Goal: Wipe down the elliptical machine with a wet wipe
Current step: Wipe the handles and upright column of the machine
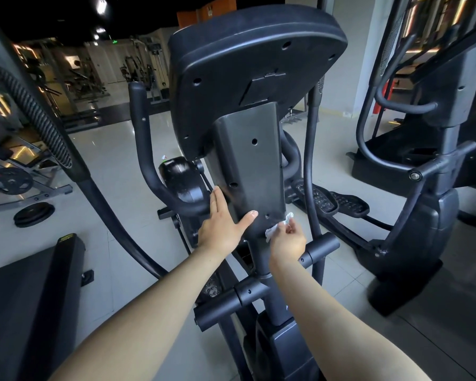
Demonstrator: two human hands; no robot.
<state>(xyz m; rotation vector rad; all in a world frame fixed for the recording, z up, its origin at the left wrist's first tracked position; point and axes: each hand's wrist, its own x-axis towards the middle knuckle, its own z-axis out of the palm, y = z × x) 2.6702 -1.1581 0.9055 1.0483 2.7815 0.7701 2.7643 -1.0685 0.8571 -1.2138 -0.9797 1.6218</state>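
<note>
Two hands, both yours, work at the back of one elliptical (278,306).

1. Elliptical: black, standing on the floor (116,160). You face the rear of its console (248,59). Below that runs a tapered mast cover (250,160) with several screw holes. Curved handlebars (146,149) rise on either side. The pedals (338,200) show on the far side, right of the cover.

2. Left hand (221,224): laid flat on the cover's lower left edge. Your fingers (217,199) are straight and together, pointing up along that edge. The thumb (249,215) is spread wide across the panel face. This hand holds nothing.

3. Right hand (289,242): at the cover's lower right corner. Your fingers (293,225) are curled and pinched on the wipe.

4. Wipe (274,231): white and crumpled, pressed against the cover's lower right edge, just right of your left thumb. A bit of it sticks out above your fingertips.

5. Second machine (434,188): black, of similar build, to your right and well apart.

6. Weight plate (34,214): black, flat on the floor to your left, near a rack (47,188) carrying another plate.

7. Black flat-topped equipment (25,298): at your lower left. You cannot tell what kind it is.
</note>
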